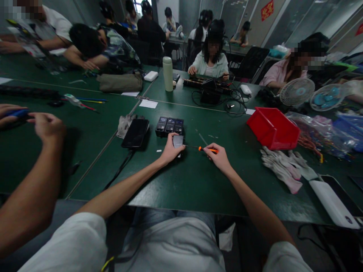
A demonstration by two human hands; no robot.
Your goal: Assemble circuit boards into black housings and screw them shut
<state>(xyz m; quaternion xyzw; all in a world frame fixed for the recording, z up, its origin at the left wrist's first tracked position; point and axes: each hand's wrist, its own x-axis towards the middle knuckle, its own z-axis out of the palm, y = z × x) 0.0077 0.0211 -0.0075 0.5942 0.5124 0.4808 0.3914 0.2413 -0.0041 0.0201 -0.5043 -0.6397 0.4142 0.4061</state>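
Note:
My left hand (171, 150) is closed around a small grey rectangular device (178, 141) and holds it down on the green table (184, 181). My right hand (217, 156) grips an orange-handled screwdriver (208, 149). Its thin shaft points left, and the tip touches the device's right edge. Just beyond the device lie three small black modules (169, 125) in a row. A black phone (135, 133) lies to their left.
A red bin (272, 127) stands at the right, with grey gloves (283, 169) in front of it and a white power bank (333, 204) further right. A co-worker's arms (34, 166) reach in from the left. Several people sit at the far tables, near a green bottle (168, 73) and two small fans (296, 91).

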